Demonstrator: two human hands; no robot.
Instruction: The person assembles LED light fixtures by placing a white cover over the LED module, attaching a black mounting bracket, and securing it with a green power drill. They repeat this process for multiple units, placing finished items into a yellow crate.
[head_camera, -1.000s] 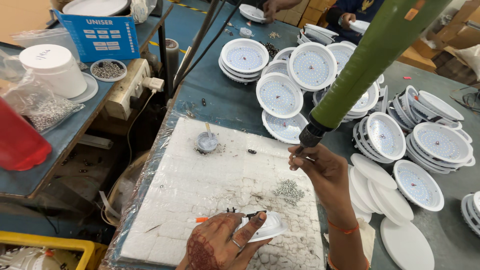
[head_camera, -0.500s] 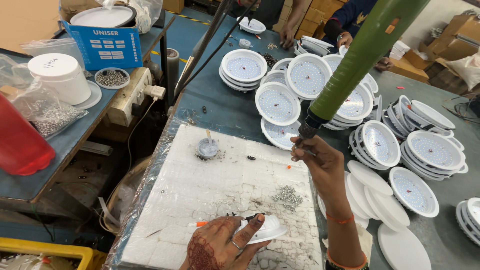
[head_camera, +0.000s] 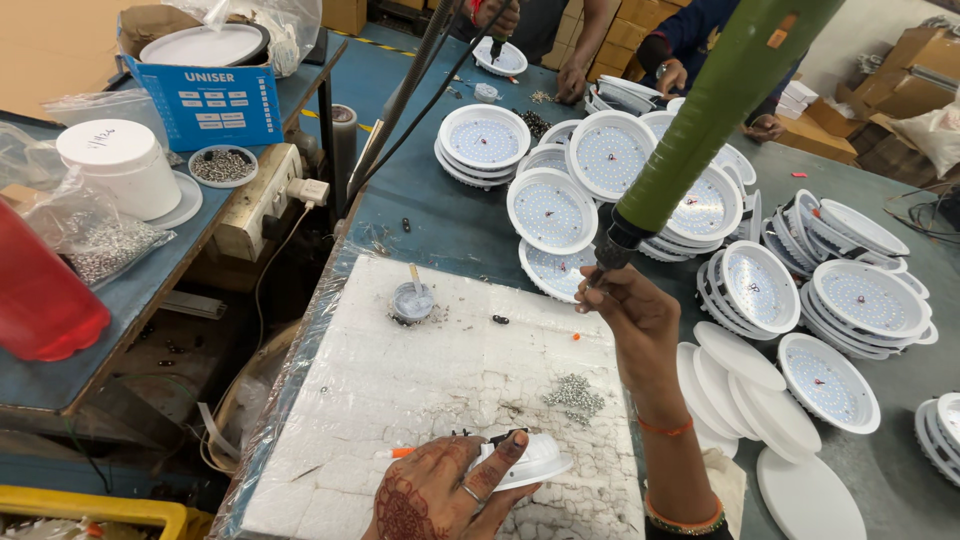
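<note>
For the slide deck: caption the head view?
Left hand holds white round lamp housing; right hand at green cylindrical screwdriver tip.

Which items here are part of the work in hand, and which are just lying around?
In hand:
left hand on white round lamp housing
right hand at tip of green hanging screwdriver
screw pile

Lying about:
white tub
blue box
red container
grey paste cup

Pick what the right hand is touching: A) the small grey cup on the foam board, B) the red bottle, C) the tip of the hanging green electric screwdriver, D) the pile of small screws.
C: the right hand is raised to the bit end of the green electric screwdriver, well above the screw pile.
</note>
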